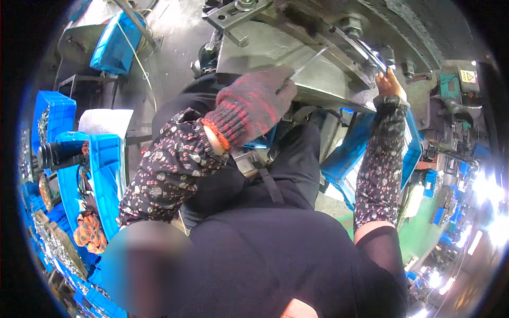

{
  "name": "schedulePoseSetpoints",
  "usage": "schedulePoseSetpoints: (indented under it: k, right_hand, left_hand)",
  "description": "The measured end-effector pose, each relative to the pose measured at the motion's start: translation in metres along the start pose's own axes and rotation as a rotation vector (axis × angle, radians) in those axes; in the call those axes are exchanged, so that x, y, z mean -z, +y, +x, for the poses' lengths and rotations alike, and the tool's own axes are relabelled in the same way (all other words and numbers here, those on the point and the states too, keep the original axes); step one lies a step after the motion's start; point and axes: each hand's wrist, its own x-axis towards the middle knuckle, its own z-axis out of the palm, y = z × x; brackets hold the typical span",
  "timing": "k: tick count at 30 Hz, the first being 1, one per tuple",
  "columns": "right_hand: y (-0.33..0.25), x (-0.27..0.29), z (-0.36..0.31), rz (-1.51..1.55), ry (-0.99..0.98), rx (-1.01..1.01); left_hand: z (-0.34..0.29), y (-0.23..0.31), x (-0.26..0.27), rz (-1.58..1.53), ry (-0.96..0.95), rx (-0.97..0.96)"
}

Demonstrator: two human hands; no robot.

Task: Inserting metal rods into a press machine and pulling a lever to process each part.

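My left hand (255, 102), in a dark red and black knitted glove, is closed with its fingertips toward the machine. A thin, light metal rod (310, 62) sticks out from its fingers, slanting up to the right over the metal bed (270, 53); its grip end is hidden by the glove. Farther right, my right hand (389, 86) shows bare fingers closed on the near end of some shiny, narrow metal strips (371, 55). These strips lie along the machine beside a large bolt (351, 27); how many there are I cannot tell.
A clamp bar (228, 20) with a nut stands on the machine's far side. Under my right forearm is a blue crate (347, 199). Blue bins (108, 180) stand at my left, one with a glove (90, 233) beside it. Another blue bin (115, 45) sits at the far left.
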Motion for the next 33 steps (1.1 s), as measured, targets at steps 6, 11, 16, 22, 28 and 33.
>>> schedulePoseSetpoints:
  k: [6,11,16,22,28,33]
  right_hand:
    - [0.011,-0.013,0.056,-0.245,-0.101,0.021]
    - [0.025,-0.009,0.118,-0.631,0.093,0.247]
    - [0.040,-0.004,0.122,-0.476,0.116,0.310]
    - [0.036,-0.036,0.065,-0.381,0.060,0.363]
    - [0.043,-0.049,0.019,-0.398,0.040,0.577]
    - [0.037,-0.055,0.010,-0.601,0.019,0.735]
  left_hand:
    - [-0.008,0.007,0.004,0.040,-0.057,0.049]
    - [-0.007,0.014,0.005,0.129,-0.041,0.126]
    - [-0.006,0.017,0.000,0.143,-0.063,0.071]
    - [-0.009,0.012,-0.007,0.171,0.003,-0.060]
    - [-0.006,0.008,-0.011,0.210,-0.049,-0.034]
    - [-0.005,0.011,-0.010,0.215,-0.045,-0.012]
